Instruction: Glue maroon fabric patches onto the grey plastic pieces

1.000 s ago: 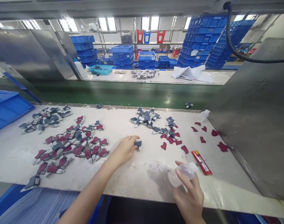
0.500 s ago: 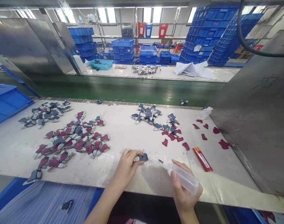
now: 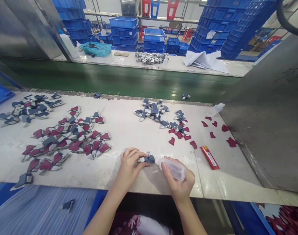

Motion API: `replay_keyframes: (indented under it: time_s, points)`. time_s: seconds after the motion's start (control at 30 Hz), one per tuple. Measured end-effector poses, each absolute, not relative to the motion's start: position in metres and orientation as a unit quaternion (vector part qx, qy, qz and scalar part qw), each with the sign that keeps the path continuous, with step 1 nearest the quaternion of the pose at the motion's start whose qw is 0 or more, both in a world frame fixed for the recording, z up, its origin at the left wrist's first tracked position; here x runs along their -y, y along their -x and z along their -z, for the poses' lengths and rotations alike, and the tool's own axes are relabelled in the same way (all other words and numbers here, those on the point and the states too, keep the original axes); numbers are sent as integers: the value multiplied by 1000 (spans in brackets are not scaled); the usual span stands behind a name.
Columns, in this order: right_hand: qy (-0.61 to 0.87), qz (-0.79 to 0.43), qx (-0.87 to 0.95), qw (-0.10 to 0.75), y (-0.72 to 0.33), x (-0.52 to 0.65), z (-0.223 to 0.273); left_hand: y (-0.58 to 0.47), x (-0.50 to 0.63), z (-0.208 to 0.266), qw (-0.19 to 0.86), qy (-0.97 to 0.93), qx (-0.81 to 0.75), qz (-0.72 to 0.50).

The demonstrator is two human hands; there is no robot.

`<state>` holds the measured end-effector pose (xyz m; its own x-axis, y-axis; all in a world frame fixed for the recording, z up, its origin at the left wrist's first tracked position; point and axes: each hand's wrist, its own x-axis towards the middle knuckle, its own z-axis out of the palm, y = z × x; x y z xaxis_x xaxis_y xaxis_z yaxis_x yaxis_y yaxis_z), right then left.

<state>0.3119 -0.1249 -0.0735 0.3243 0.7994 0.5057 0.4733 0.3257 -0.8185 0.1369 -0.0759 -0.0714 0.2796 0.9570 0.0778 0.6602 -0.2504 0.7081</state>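
Observation:
Between the thumb and fingers of my left hand (image 3: 129, 166) is a small dark grey and white plastic part (image 3: 149, 159), held just above the table. My right hand (image 3: 179, 181) grips a translucent squeeze bottle (image 3: 173, 168), its tip end pointed left against or very near that part; the fine nozzle itself is hard to make out. Beyond my hands lies a pile of similar grey parts (image 3: 154, 112). Flat dark red pieces (image 3: 179, 135) lie right of it. To the left spreads a larger heap of parts (image 3: 75, 145), many with red faces.
A red packet (image 3: 209, 157) lies right of my hands, with a second clear bottle (image 3: 216, 109) by the metal panel (image 3: 269, 130). A green strip (image 3: 114, 78) runs behind the table (image 3: 124, 124). Across it are a turquoise basket (image 3: 97, 49) and a white cloth (image 3: 205, 61).
My right hand has brought the bottle left, up to the part in my left hand. The part has turned slightly. The view has tilted downward.

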Motion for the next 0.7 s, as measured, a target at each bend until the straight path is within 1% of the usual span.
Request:
replay_keyframes:
  time_s: [0.3,0.7]
  points:
    - [592,-169,539,575,-309,124,70,-137,76,72,280,-753,-535,-262]
    - [615,-169,488,596,-303,124,66,-137,76,74,273,-755,-534,-266]
